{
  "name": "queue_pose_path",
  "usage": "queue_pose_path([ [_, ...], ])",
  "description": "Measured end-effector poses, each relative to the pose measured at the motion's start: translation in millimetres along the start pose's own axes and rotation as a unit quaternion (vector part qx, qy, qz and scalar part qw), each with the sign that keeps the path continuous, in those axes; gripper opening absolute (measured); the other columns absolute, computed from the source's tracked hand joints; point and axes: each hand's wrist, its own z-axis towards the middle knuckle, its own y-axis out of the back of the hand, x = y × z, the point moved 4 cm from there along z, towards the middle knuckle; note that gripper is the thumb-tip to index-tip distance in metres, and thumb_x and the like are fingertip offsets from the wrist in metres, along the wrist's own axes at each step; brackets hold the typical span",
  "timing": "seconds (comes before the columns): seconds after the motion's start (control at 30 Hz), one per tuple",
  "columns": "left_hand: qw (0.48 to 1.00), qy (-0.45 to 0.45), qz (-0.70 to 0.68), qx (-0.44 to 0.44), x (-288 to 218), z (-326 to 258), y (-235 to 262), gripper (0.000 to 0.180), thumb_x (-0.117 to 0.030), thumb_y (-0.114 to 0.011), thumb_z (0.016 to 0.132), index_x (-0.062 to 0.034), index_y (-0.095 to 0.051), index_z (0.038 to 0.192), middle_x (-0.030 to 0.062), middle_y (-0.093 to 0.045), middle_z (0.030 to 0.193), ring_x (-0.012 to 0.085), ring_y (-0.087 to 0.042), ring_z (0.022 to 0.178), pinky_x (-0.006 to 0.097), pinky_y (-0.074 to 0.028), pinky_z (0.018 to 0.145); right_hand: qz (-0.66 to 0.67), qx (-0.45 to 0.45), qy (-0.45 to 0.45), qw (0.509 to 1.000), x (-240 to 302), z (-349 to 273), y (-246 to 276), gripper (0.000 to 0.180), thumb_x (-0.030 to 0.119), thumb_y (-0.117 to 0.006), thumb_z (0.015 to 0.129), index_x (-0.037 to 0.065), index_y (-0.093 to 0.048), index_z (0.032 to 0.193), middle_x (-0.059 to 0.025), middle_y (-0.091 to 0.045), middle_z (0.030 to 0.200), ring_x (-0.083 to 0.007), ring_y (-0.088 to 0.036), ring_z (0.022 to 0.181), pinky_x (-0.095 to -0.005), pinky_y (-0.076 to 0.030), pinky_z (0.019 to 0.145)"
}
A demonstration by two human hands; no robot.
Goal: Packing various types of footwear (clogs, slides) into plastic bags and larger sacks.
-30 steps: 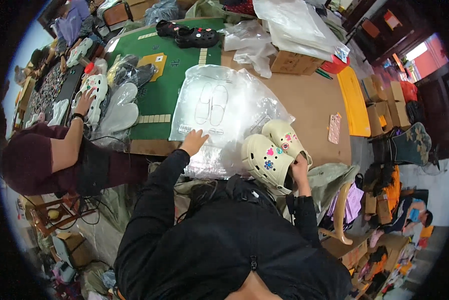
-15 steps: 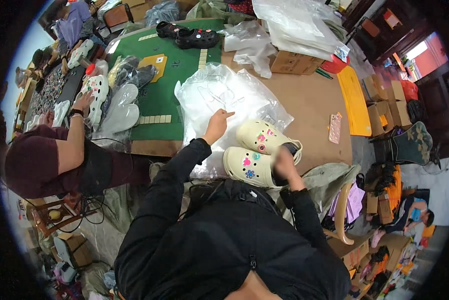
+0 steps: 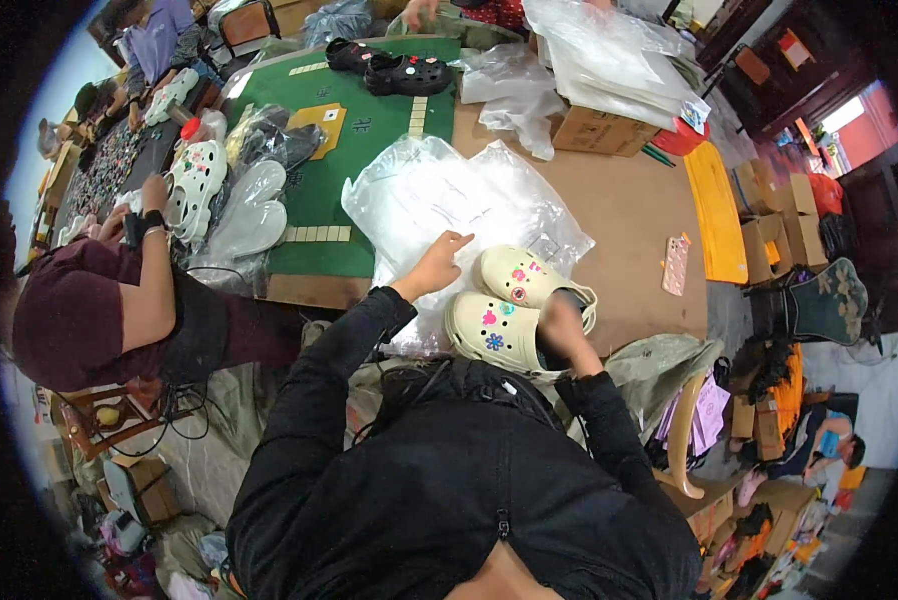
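Note:
A pair of cream clogs decorated with pink, green and blue charms lies side by side at the table's near edge: one far clog and one near clog. My right hand, slightly blurred, is closed at their heel openings, some of its fingers hidden inside. Over a clear plastic bag spread flat on the table, my left hand has its index finger stretched out, holding nothing. The bag reaches under the clogs' toes.
Black clogs sit on the green mat. A stack of clear bags rests on a cardboard box. A pink phone lies to the right. At left, a co-worker's arm is beside white clogs.
My left hand has moved slightly down over the bag. My right hand stays at the clogs' heels. The co-worker's hand has drawn back from the white clogs; another person's hand appears at the far edge.

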Motion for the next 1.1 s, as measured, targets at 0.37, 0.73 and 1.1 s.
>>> queue_pose_path([
  [0.37, 0.997, 0.03, 0.036, -0.062, 17, -7, 13, 0.022, -0.006, -0.048, 0.083, 0.0009, -0.058, 0.101, 0.0185, -0.059, 0.094, 0.0339, -0.056, 0.088, 0.038, -0.044, 0.078, 0.086, 0.001, 0.081, 0.993, 16, 14, 6, 0.032, 0.004, -0.063, 0.07, 0.002, -0.061, 0.102, -0.0163, -0.056, 0.111, -0.0311, -0.051, 0.106, -0.0352, -0.038, 0.09],
  [0.73, 0.995, -0.077, 0.061, -0.032, -26, -9, 23, 0.022, -0.008, -0.048, 0.085, -0.0009, -0.058, 0.103, 0.016, -0.058, 0.094, 0.0314, -0.055, 0.088, 0.036, -0.045, 0.077, 0.195, 0.045, -0.021, 0.98, -35, 31, -39, 0.029, 0.006, -0.061, 0.071, 0.004, -0.062, 0.1, -0.0167, -0.06, 0.1, -0.0302, -0.055, 0.098, -0.0327, -0.041, 0.083],
  [1.1, 0.991, -0.038, 0.091, -0.091, -20, -45, 21, 0.029, 0.001, -0.047, 0.078, 0.0044, -0.051, 0.107, 0.0189, -0.054, 0.102, 0.0335, -0.053, 0.092, 0.037, -0.044, 0.081, 0.07, -0.126, -0.123, 0.982, -21, 22, -30, 0.019, 0.012, -0.061, 0.073, -0.004, -0.056, 0.081, -0.0211, -0.056, 0.078, -0.0352, -0.055, 0.074, -0.0388, -0.042, 0.065],
])
